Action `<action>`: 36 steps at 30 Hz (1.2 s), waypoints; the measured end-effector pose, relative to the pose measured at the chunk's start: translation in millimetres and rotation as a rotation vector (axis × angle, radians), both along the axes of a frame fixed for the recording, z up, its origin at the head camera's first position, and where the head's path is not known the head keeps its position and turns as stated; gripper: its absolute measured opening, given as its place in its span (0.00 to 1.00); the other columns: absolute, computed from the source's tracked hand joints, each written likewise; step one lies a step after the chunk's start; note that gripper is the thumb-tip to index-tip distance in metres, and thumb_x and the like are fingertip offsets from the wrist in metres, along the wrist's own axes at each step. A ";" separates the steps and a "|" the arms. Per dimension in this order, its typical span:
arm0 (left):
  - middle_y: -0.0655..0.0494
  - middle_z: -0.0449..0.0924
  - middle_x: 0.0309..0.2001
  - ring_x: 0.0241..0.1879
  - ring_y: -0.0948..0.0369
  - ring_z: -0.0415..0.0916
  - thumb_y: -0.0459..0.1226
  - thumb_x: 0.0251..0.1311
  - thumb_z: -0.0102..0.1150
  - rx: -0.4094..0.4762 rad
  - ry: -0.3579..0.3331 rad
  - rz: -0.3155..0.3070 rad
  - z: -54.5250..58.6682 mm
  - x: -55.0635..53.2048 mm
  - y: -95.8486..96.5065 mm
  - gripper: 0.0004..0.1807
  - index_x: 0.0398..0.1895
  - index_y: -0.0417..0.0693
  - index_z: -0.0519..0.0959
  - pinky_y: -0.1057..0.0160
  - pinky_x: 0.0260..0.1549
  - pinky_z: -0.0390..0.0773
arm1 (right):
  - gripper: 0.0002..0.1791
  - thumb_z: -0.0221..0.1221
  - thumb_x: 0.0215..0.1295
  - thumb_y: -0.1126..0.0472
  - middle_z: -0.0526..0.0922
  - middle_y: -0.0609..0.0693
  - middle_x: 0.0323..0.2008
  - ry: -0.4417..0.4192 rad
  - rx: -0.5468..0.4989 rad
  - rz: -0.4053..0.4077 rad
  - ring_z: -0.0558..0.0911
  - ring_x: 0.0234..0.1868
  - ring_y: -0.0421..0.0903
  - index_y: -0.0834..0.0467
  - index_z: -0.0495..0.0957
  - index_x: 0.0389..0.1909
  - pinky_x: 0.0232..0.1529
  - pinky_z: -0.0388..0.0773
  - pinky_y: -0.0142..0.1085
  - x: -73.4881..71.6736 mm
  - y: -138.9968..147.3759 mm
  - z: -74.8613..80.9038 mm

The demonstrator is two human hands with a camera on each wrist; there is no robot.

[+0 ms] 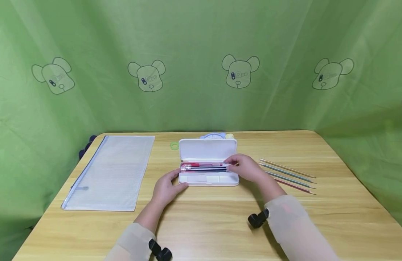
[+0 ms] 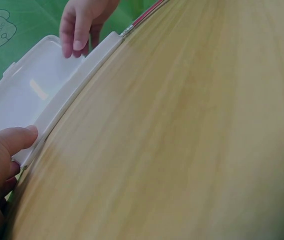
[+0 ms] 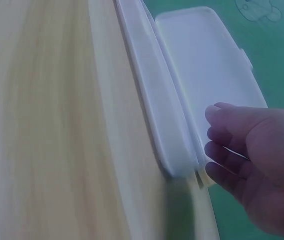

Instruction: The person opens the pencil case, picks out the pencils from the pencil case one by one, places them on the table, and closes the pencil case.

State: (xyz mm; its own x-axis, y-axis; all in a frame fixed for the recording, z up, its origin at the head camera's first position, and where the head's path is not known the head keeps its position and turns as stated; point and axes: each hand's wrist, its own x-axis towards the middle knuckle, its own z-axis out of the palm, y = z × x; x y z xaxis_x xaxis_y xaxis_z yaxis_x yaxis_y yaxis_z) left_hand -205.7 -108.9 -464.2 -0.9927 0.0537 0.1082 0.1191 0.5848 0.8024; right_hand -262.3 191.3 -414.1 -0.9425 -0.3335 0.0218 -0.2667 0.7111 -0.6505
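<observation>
A white pencil case (image 1: pixel 208 149) lies on the table with its lid raised. Inside it are a red pen (image 1: pixel 190 164) and several dark-striped pencils (image 1: pixel 205 169). My left hand (image 1: pixel 165 189) grips the case's left end, with the thumb (image 2: pixel 18 139) on the front wall and the other fingers lower down at its end. Over the right end is my right hand (image 1: pixel 248 169), its fingertips down by the pencil ends. In the right wrist view the right hand (image 3: pixel 261 155) has loosely bent fingers, and nothing shows between them; the case wall hides what the fingertips touch.
Several colored pencils (image 1: pixel 287 170) lie side by side to the right of the case. A translucent zip pouch (image 1: pixel 111 174) is flat at the left. Behind the case are a green ring (image 1: pixel 174 145) and a partly hidden blue item (image 1: pixel 217 135). Green curtain (image 1: pixel 194 105) surrounds the table.
</observation>
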 end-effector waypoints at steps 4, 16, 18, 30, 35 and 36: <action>0.46 0.77 0.63 0.66 0.47 0.70 0.43 0.54 0.70 0.000 -0.002 -0.001 0.3 -0.2 0.6 0.33 0.64 0.42 0.74 0.48 0.69 0.68 | 0.11 0.60 0.65 0.62 0.83 0.54 0.42 0.000 0.039 0.027 0.78 0.46 0.49 0.61 0.83 0.46 0.54 0.78 0.47 -3.9 -10.9 1.0; 0.46 0.77 0.62 0.66 0.47 0.70 0.43 0.54 0.70 0.008 -0.005 0.001 1.7 0.9 0.5 0.33 0.63 0.42 0.74 0.48 0.69 0.68 | 0.10 0.61 0.63 0.66 0.86 0.54 0.43 -0.099 0.177 0.043 0.81 0.47 0.50 0.61 0.84 0.45 0.59 0.78 0.49 -14.7 -31.9 1.6; 0.46 0.77 0.62 0.66 0.47 0.70 0.43 0.54 0.70 0.008 -0.002 0.001 1.5 0.8 0.4 0.33 0.63 0.42 0.74 0.48 0.69 0.68 | 0.10 0.61 0.62 0.66 0.86 0.54 0.44 -0.102 0.188 0.042 0.81 0.48 0.50 0.61 0.84 0.44 0.59 0.77 0.49 -15.6 -33.9 1.5; 0.46 0.77 0.63 0.67 0.47 0.70 0.43 0.54 0.70 0.013 -0.002 0.001 2.0 -0.5 1.2 0.34 0.64 0.42 0.74 0.48 0.69 0.67 | 0.13 0.58 0.64 0.67 0.86 0.55 0.49 -0.128 0.271 0.032 0.80 0.52 0.51 0.60 0.84 0.48 0.62 0.75 0.50 -16.2 -40.5 4.1; 0.46 0.77 0.63 0.67 0.47 0.70 0.43 0.54 0.70 0.008 -0.006 0.004 1.7 0.1 1.2 0.34 0.64 0.42 0.74 0.48 0.69 0.68 | 0.13 0.57 0.64 0.69 0.86 0.55 0.48 -0.131 0.276 0.038 0.80 0.51 0.51 0.60 0.84 0.47 0.62 0.75 0.50 -16.4 -42.9 5.7; 0.46 0.77 0.63 0.67 0.47 0.70 0.43 0.54 0.70 0.008 -0.008 0.004 1.8 0.2 1.1 0.34 0.64 0.41 0.74 0.48 0.69 0.68 | 0.13 0.57 0.64 0.69 0.86 0.56 0.48 -0.131 0.273 0.041 0.80 0.51 0.52 0.60 0.84 0.47 0.63 0.75 0.50 -16.8 -43.0 5.7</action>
